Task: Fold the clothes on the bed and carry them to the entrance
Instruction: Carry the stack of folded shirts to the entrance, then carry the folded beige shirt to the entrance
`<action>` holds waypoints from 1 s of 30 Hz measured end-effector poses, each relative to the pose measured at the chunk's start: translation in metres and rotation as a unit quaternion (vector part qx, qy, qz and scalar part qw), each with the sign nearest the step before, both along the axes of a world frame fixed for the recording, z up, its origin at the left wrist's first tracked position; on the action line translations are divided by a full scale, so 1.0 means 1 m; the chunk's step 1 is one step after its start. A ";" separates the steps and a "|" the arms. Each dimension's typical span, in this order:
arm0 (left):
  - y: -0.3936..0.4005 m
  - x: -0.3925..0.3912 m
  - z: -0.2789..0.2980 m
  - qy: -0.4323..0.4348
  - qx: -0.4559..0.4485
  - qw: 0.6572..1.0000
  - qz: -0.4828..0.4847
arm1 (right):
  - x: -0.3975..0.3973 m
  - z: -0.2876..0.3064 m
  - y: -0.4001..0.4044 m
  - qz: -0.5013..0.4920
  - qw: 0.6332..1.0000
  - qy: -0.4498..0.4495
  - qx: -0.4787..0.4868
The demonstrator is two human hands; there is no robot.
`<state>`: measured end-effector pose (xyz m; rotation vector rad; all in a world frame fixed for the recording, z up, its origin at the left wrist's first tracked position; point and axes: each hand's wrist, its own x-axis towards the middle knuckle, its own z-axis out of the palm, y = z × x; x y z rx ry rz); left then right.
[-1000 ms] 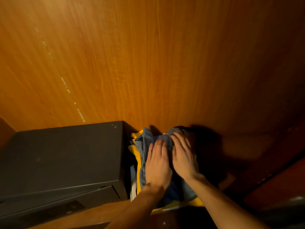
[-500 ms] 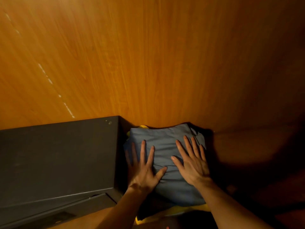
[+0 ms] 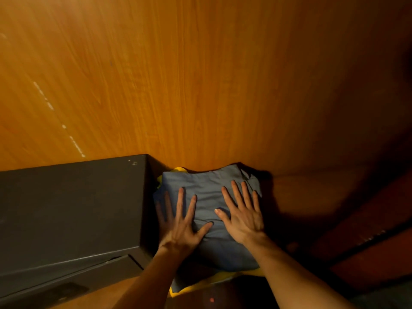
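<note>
Item: folded blue garment [image 3: 209, 192], yellow cloth [image 3: 178, 170] beneath, wedged between black box [image 3: 71, 208] and wood panel [image 3: 200, 85]. A second ago bunched under my curled fingers; now smoothed, my left hand [image 3: 181, 228] and right hand [image 3: 244, 219] flat, splayed, pressing, gripping nothing. Judged delivered.

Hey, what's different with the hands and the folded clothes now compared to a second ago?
A second ago both hands lay close together, fingers bunching the blue garment. Now the left hand and right hand have spread apart, fingers splayed, pressing the blue garment smooth and flat. The yellow garment underneath shows less. The pile stays between the black box and the wooden wall.
</note>
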<state>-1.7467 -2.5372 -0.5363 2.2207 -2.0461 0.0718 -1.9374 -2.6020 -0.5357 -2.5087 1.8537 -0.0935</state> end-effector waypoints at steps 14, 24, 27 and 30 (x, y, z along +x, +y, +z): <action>0.015 -0.017 0.128 -0.024 0.036 0.999 -0.017 | 0.013 0.141 0.029 -0.004 0.999 -0.015 -0.037; 0.057 0.018 0.377 0.052 0.032 0.998 0.010 | 0.050 0.401 0.052 0.031 0.998 0.003 -0.058; 0.068 0.029 0.471 0.038 0.025 0.999 0.011 | 0.067 0.490 0.067 0.037 0.998 0.008 -0.046; 0.083 0.040 0.564 0.007 0.033 0.999 0.018 | 0.078 0.577 0.081 0.044 0.998 0.000 -0.035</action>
